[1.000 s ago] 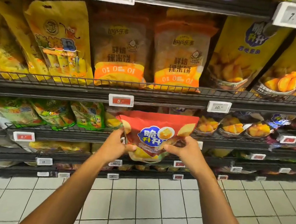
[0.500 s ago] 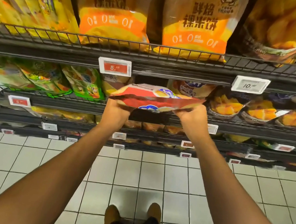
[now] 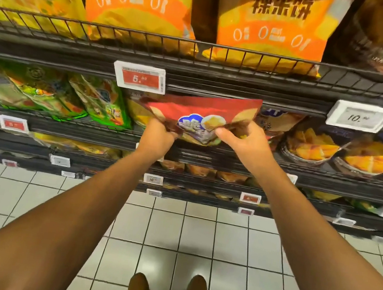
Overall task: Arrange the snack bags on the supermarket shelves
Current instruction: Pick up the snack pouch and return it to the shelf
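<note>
Both hands hold a red foil snack bag with a blue-and-white logo (image 3: pixel 199 118) at the mouth of the second shelf, tilted so its top edge leans back into the opening just under the black upper shelf edge (image 3: pixel 219 84). The left hand (image 3: pixel 158 137) is curled round the bag's lower left corner, and the right hand (image 3: pixel 248 141) pinches the lower right part, thumb lying across the front face. The bag's upper right corner nearly touches the underside of that shelf edge, close beside the white price tag with a red panel reading 5 (image 3: pixel 139 77). To the left of the bag stand green snack bags (image 3: pixel 100 101); to its right, dark bags printed with yellow wedges (image 3: pixel 314 146), so the gap it sits in is narrow on both sides. The black wire rail (image 3: pixel 209 151) of the second shelf runs just beneath the hands. Above, large orange bags (image 3: pixel 138 10) lean against a wire fence. Below, the white tiled floor (image 3: pixel 171 236) lies open between the shelving and two brown shoes (image 3: pixel 139 286).
</note>
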A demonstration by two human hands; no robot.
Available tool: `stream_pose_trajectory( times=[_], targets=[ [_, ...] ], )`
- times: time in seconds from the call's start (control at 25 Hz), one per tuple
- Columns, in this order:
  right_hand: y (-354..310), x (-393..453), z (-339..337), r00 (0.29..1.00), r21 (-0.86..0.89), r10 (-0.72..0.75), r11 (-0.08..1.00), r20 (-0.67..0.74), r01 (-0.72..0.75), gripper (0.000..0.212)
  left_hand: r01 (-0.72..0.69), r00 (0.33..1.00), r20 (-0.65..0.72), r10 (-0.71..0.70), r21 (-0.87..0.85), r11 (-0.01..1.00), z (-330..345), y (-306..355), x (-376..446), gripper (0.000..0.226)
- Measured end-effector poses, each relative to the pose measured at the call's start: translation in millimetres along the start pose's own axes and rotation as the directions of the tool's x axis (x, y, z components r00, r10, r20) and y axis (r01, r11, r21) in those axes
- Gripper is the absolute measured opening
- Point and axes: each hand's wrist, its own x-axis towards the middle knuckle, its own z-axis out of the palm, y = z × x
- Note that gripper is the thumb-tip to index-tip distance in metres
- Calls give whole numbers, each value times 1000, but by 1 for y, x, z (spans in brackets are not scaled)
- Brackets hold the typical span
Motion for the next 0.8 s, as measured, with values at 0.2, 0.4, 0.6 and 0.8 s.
stream_pose_trajectory(
  times=[0.2, 0.4, 0.6, 0.8],
  targets=[
    [-4, 24, 14, 984, 17, 150, 989, -92, -149, 31, 54, 998, 7, -55, 105, 993, 4, 1, 27, 38],
    [-6, 40, 15, 934, -65, 325, 939, -147, -337, 35, 103, 994, 5, -107, 247, 964, 14, 3, 43, 43],
    [-24, 57, 12, 905, -271, 418, 864, -83, -424, 33, 327, 941, 22, -338, 195, 925, 10, 15, 59, 54],
    [-15, 39, 24, 874, -33, 380, 912, -303, -408, 29, 158, 985, -54, -163, -92, 983, 13, 9, 28, 48]
  ],
)
